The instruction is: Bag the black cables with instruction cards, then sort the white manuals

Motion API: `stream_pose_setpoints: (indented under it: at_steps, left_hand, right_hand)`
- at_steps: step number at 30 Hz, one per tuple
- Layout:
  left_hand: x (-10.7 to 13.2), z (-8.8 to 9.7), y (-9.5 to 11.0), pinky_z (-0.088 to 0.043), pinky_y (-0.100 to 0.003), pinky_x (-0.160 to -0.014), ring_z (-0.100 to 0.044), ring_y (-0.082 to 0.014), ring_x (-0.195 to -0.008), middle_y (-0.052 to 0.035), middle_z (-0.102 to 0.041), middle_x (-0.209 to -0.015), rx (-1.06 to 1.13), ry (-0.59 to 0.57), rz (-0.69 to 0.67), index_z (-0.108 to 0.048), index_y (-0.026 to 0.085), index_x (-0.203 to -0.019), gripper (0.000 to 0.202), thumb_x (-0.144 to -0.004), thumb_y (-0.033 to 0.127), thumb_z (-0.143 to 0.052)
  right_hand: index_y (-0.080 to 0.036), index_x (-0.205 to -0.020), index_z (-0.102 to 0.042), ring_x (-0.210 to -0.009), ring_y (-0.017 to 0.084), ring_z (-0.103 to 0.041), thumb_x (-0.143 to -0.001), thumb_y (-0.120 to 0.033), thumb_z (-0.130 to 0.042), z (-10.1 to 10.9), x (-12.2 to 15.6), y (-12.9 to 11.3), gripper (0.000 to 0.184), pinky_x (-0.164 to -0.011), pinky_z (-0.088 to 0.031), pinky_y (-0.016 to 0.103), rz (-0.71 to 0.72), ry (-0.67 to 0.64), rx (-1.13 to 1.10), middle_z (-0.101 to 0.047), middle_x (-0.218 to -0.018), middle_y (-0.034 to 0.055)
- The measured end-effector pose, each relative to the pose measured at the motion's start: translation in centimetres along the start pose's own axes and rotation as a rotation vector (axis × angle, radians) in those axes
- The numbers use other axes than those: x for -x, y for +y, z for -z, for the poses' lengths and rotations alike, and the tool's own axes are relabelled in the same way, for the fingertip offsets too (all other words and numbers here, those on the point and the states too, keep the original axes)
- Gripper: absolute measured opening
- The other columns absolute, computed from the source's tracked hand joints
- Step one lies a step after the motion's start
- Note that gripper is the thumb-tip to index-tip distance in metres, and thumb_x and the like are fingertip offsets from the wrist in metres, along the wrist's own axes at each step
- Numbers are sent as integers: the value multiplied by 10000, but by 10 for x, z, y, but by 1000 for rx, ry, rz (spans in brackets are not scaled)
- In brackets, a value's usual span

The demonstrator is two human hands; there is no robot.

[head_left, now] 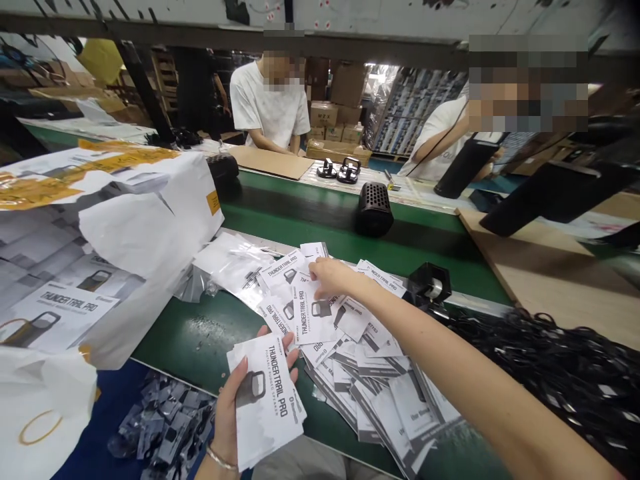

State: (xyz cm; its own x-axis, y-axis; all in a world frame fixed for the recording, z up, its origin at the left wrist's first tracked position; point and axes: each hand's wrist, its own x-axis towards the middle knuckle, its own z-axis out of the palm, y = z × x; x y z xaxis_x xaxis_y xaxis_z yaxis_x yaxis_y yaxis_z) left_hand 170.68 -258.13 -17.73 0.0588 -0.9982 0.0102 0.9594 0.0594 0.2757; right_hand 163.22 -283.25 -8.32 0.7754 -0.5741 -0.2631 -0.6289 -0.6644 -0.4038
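My left hand (231,410) grips a small stack of white "Thunder Trail Pro" booklets (267,400), held near the table's front edge. My right hand (327,277) reaches forward, its fingers pinched on the top edge of one white booklet (311,313) in a spread-out pile of booklets (370,380) on the green table (200,340). Clear plastic sleeves (233,267) lie just left of that pile.
A big white printed box (100,227) fills the left. A black tape dispenser (429,285) and a heap of black cords (560,380) sit to the right. A black speaker (374,209) rides the green belt. Two people work across the belt. Bagged parts (160,427) lie below.
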Motion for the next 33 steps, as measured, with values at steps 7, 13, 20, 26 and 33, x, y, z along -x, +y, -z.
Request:
stream_pose_setpoints:
  at_steps: [7, 13, 20, 26, 33]
  left_hand:
    - [-2, -6, -17, -239, -417, -1078, -417, -239, -1235, 3, -462, -1364, -169, 469, -245, -112, 464, -1374, 646, -855, 362, -484]
    - [-19, -13, -27, -304, -414, -1058, -427, -283, -1230, -9, -516, -1322, -244, 594, -401, -265, 370, -1375, 802, -691, 382, -684]
    - [-6, -9, 10, -262, -552, -1028, -378, -326, -1243, -66, -477, -1339, -108, 256, -256, -268, 397, -1364, 567, -846, 335, -490]
    - [8, 4, 25, -349, -505, -991, -391, -311, -1240, -98, -464, -1343, -61, 204, -134, -359, 338, -1344, 464, -886, 409, -388]
    - [2, -17, 26, -478, -437, -833, -635, -300, -959, -187, -639, -1121, 43, 249, 232, -610, 132, -1150, 509, -881, 476, -348]
  right_hand:
    - [-141, -1081, -501, -597, 128, -605, -871, -251, -487, 8, 45, 22, 237, -532, -484, 233, -149, 135, -462, -612, -691, 25]
    - [-166, -884, -453, -484, 97, -590, -809, -213, -583, -77, 100, -31, 158, -479, -500, 208, -269, -191, -1146, -586, -564, -37]
    - [-129, -951, -565, -904, 287, -593, -773, -445, -607, -60, 70, -60, 365, -730, -481, 415, -192, 171, -61, -604, -982, 147]
    - [-75, -936, -601, -959, 313, -575, -696, -204, -706, -60, 40, -55, 293, -800, -443, 419, -207, 121, 16, -611, -989, 201]
    - [-175, -950, -601, -739, 110, -611, -903, -294, -420, -4, 58, -21, 222, -605, -463, 210, 181, -48, -412, -665, -870, 11]
